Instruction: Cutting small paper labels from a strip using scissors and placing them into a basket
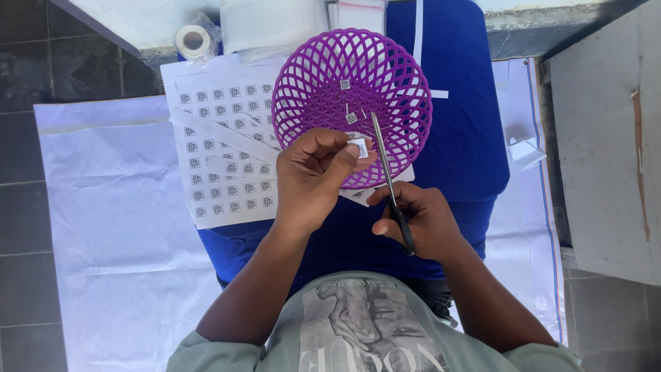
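Purple lattice plastic fills the middle of the view: a round basket (313, 79) sits on a blue cloth (468, 138) over the person's lap, and a few tiny cut squares lie on its mesh floor. Left hand (313, 176) is curled right at the basket's near rim, thumb and forefinger closed on one small white label (359, 147). Right hand (420, 220) is wrapped shut around the handles of a pair of scissors (387, 165), whose thin blades run up and over the basket; whether the blades are parted I cannot tell from here.

Just beside the basket, on its left, lies a printed sheet (224, 148) with rows of small square marks, loose strips resting across it. White paper (117, 227) covers the dark floor beneath, and a roll of tape (195, 41) stands at the top.

Trimming this well, I'd judge, means keeping that label pinched by its very edge so the fingertips stay off the cutting line, holding it above the mesh so the offcut and the finished piece both drop inside, and snipping with the blade tips in short bites.
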